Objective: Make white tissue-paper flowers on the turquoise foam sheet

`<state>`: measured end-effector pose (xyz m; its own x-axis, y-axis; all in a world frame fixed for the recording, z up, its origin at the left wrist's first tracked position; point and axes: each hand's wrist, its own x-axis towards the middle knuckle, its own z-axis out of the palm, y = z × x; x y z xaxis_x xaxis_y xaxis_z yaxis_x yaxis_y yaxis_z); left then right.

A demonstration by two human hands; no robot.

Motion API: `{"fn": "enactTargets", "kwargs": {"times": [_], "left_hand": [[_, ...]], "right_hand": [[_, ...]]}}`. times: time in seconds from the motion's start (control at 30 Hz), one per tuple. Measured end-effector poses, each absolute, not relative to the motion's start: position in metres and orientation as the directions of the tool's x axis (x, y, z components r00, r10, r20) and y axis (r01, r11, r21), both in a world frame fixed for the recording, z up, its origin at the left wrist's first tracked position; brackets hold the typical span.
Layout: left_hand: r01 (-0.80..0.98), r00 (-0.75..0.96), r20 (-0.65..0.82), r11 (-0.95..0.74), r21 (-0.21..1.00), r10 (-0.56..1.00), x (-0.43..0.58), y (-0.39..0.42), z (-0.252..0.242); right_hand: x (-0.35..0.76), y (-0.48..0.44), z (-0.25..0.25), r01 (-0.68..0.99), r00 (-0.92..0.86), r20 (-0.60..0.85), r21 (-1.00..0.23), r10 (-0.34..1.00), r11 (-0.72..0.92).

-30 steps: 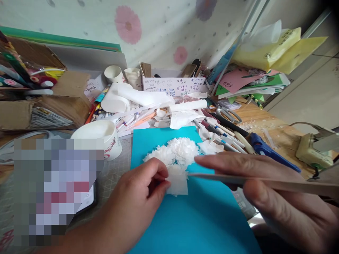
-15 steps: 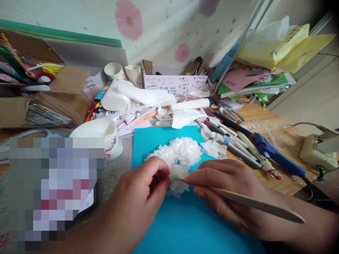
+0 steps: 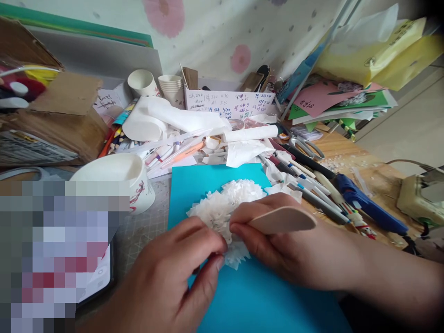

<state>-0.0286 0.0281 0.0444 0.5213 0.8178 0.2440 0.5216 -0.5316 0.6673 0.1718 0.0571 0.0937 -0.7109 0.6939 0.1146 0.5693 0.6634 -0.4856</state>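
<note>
A sheet of turquoise paper (image 3: 263, 296) lies on the desk in front of me. On it sit fluffy white tissue flowers (image 3: 229, 203). My left hand (image 3: 176, 273) pinches the nearest tissue flower (image 3: 237, 254) between thumb and fingers. My right hand (image 3: 294, 249) holds a flat wooden stick (image 3: 280, 221) and presses against the same flower from the right, its fingers closed round the stick.
A white paper cup (image 3: 121, 178) stands left of the sheet, with a phone (image 3: 97, 277) below it. Pens, a blue glue gun (image 3: 367, 206), scissors (image 3: 303, 147), paper rolls and cups crowd the back. Cardboard boxes (image 3: 58, 120) sit at the left.
My right hand has moved left onto the tissue flower and turned the stick, which now shows its broad end. My left hand has stayed pinching the flower. The view has tilted slightly down.
</note>
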Motion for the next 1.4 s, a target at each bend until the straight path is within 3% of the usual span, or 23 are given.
{"fn": "enactTargets", "kwargs": {"times": [0.17,0.33,0.43,0.63,0.73,1.07,1.23,1.4], "left_hand": [[0.550,0.629,0.215,-0.622,0.557,0.748,-0.029,0.029,0.044],[0.597,0.614,0.222,-0.630,0.497,0.757,-0.029,0.029,0.043],[0.612,0.602,0.218,-0.620,0.491,0.768,-0.029,0.029,0.043],[0.631,0.570,0.216,-0.590,0.503,0.793,-0.028,0.030,0.044],[0.630,0.557,0.242,-0.593,0.501,0.795,-0.027,0.030,0.043],[0.618,0.561,0.257,-0.605,0.502,0.787,-0.030,0.031,0.044],[0.596,0.585,0.201,-0.584,0.551,0.786,-0.030,0.028,0.043],[0.593,0.615,0.199,-0.614,0.520,0.763,-0.030,0.028,0.044]], "right_hand": [[0.172,0.064,0.089,0.558,-0.680,0.106,-0.567,0.726,0.606],[0.186,0.060,0.081,0.398,-0.508,0.092,-0.857,0.856,0.328],[0.194,0.053,0.082,0.269,-0.410,0.078,-0.942,0.909,0.202],[0.200,0.042,0.083,0.277,-0.571,0.270,-0.826,0.775,0.492],[0.199,0.043,0.079,0.299,-0.604,0.295,-0.778,0.741,0.553],[0.192,0.047,0.074,0.322,-0.633,0.291,-0.744,0.717,0.585],[0.192,0.048,0.073,0.309,-0.606,0.263,-0.792,0.751,0.527],[0.197,0.047,0.078,0.242,-0.528,0.233,-0.880,0.816,0.408]]}}
